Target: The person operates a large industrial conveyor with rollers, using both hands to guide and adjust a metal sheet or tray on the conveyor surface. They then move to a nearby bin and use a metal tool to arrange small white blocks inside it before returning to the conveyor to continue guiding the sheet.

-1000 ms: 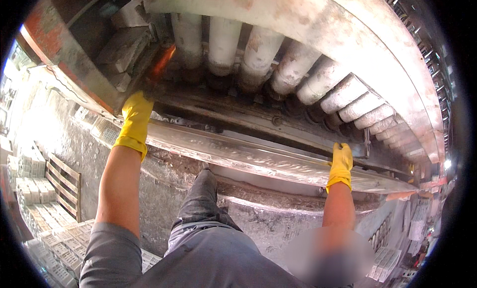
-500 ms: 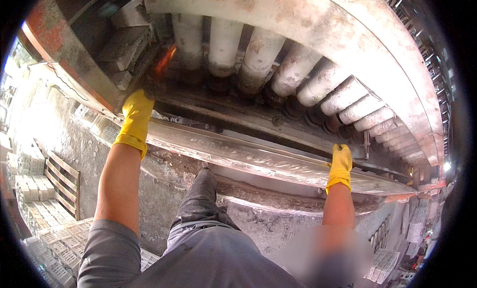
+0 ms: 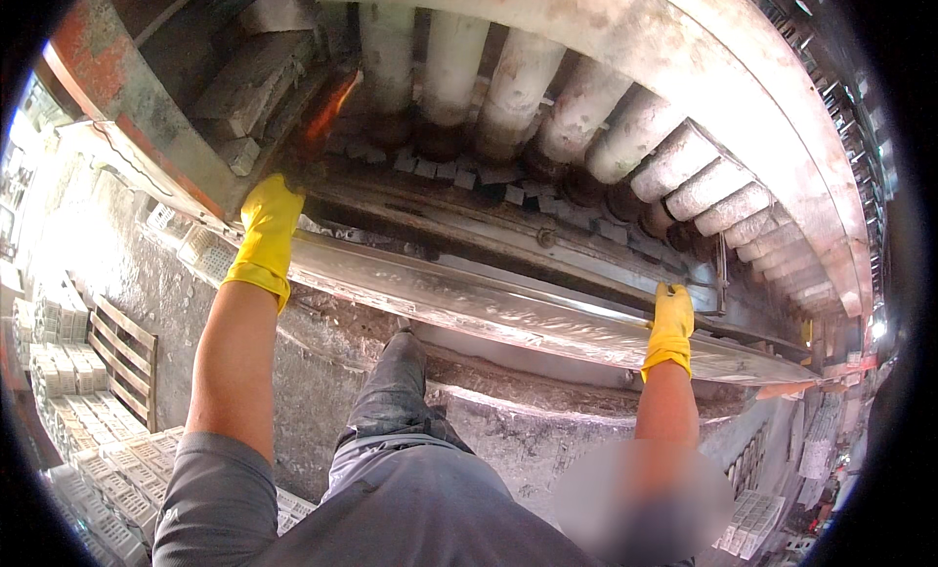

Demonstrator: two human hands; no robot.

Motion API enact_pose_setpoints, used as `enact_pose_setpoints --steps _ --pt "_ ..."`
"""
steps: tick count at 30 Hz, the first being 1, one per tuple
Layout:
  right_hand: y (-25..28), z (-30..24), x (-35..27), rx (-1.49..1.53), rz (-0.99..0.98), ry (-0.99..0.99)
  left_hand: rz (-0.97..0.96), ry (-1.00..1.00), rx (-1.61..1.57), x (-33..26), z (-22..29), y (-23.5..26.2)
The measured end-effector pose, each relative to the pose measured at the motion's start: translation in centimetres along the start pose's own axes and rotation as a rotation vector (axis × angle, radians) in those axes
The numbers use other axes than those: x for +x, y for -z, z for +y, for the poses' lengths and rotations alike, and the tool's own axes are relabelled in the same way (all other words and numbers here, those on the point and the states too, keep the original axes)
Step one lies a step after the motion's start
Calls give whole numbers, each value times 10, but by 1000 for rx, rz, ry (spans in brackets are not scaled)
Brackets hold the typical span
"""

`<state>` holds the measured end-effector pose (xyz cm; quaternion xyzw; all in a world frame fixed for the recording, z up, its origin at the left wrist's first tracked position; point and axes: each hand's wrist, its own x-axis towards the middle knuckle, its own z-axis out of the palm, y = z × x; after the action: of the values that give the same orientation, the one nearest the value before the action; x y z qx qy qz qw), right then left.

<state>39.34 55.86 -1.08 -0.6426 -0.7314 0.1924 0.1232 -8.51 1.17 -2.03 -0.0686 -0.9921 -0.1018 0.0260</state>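
Both hands wear yellow gloves and are set at a long metal ledge, which runs slantwise across the view in front of the person, lower toward the right. The left hand is at the ledge's left end, beside the corner of a side frame with worn red patches. Its fingertips point away from the person into shadow; whether they close on an edge cannot be determined. The right hand is at the far edge of the ledge, toward its right end, with the fingers bent. Whether it grips that edge or only rests there cannot be determined. The greater length of the ledge lies between the two hands.

Directly beyond the ledge, a dark rail runs alongside it. Small grey blocks lie past the rail, below a row of pale, stained cylinders. An orange glow shows near the leftmost cylinder, beyond the left hand. A broad pale panel spans the top.

A trousered leg is below the ledge, between the forearms. At lower left, pale perforated blocks are stacked beside a slatted wooden pallet.
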Motion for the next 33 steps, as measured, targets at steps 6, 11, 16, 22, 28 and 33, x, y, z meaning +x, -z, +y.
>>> enact_pose_setpoints --steps 6,11,16,22,28,33 --pt "4 4 -9 65 -6 30 -3 8 6 0 -4 -3" --pt "5 5 -15 57 1 37 -13 1 7 -4 -5 -1" --pt "5 7 -16 45 5 34 12 -7 -1 -10 -7 0" --pt "5 8 -18 37 23 35 33 -9 16 -13 -5 0" --pt "10 9 -27 41 29 9 -11 10 3 -19 -5 4" --pt "10 14 -34 34 96 38 -15 -1 38 -18 -9 0"
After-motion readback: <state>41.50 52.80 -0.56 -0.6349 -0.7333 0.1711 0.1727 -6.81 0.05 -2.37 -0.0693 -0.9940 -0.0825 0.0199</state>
